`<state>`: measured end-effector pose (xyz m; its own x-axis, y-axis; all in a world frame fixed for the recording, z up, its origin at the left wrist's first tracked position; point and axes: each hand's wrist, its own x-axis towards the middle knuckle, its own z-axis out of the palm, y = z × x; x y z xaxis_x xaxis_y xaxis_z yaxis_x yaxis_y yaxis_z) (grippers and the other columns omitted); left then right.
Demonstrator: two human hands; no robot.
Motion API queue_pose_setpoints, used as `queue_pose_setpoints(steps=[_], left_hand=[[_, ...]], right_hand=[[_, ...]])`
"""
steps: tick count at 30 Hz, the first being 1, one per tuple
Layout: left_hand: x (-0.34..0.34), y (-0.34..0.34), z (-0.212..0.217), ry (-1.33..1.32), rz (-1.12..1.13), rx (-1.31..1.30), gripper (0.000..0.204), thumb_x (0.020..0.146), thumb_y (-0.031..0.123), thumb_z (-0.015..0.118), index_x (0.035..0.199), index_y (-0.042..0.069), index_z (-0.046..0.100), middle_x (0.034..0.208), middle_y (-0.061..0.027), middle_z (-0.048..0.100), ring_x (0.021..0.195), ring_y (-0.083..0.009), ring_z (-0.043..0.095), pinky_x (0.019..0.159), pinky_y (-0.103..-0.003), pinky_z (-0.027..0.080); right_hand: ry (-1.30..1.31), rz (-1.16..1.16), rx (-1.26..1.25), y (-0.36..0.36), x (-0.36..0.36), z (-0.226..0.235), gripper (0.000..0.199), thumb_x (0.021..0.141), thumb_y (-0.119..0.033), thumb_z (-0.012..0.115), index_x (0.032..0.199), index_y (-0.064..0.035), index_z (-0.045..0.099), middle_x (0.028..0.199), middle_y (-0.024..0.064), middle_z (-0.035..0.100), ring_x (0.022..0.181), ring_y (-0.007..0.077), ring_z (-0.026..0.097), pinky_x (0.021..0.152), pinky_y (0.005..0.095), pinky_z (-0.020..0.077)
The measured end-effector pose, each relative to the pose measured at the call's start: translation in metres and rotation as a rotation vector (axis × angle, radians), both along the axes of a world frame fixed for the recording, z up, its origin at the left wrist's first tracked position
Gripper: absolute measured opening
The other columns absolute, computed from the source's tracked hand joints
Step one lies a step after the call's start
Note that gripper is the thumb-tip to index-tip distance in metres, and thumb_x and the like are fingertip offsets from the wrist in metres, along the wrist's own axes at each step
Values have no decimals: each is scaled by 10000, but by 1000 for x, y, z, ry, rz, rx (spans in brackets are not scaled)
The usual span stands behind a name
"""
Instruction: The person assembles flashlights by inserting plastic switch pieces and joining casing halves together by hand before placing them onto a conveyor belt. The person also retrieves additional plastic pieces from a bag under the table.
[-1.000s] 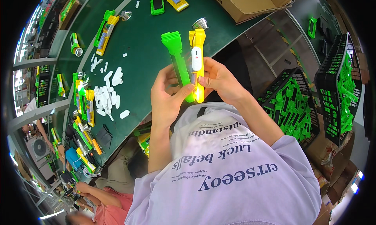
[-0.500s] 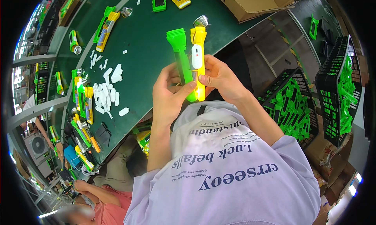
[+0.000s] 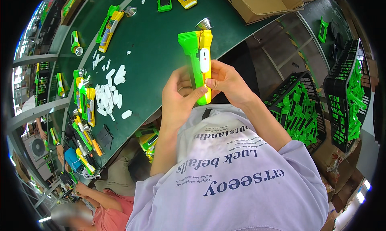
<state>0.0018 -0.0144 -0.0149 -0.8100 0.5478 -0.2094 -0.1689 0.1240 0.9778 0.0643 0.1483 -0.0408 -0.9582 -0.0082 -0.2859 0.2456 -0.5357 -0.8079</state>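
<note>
At twelve o'clock, left hand grips green shell, right hand yellow shell, now drawn together, nearly mated.

From here I see a cardboard box on the worktop, black crates at right, a pink-clad co-worker and a fan at left.

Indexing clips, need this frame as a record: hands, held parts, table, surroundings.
left hand: holds green torch half
right hand: holds yellow torch half
fit: halves side by side; contact along the seam unclear
white switch: on the yellow half
silver reflector: at the yellow half's wide end
green table: white plastic pieces left of the hands
right side: two black crates with green parts
upper right: cardboard box
</note>
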Motion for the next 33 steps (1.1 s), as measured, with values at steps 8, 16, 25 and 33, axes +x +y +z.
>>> queue_pose_setpoints(steps=[8,16,25,33], left_hand=[[-8,-5,-4,-95,52,-29,275,847,26,738,1075,-59,611,989,-128,687,785,-145,672,704,-276,569],[4,5,-1,158,82,-197,149,803,34,761,929,-25,707,754,-74,698,669,-123,654,621,-270,535],[-40,-40,1,708,169,-437,170,845,97,692,988,11,723,919,-147,721,799,-274,692,707,-356,530],[-129,-154,1,950,6,-985,222,786,11,707,1004,23,670,969,-123,654,936,-320,623,834,-391,496]], right_hand=[[17,204,92,8,5,-3,410,946,-166,654,1303,-17,517,1090,87,632,954,153,624,799,325,560],[136,-65,539,-17,6,13,626,730,2,722,1302,-27,468,1124,92,590,1065,194,572,938,329,458],[-110,-223,459,-30,-6,6,396,746,4,729,1093,-34,541,809,39,621,658,116,601,610,271,489],[-163,-290,250,-18,-5,25,399,711,52,762,1005,-61,517,748,16,564,585,123,569,537,281,475]])
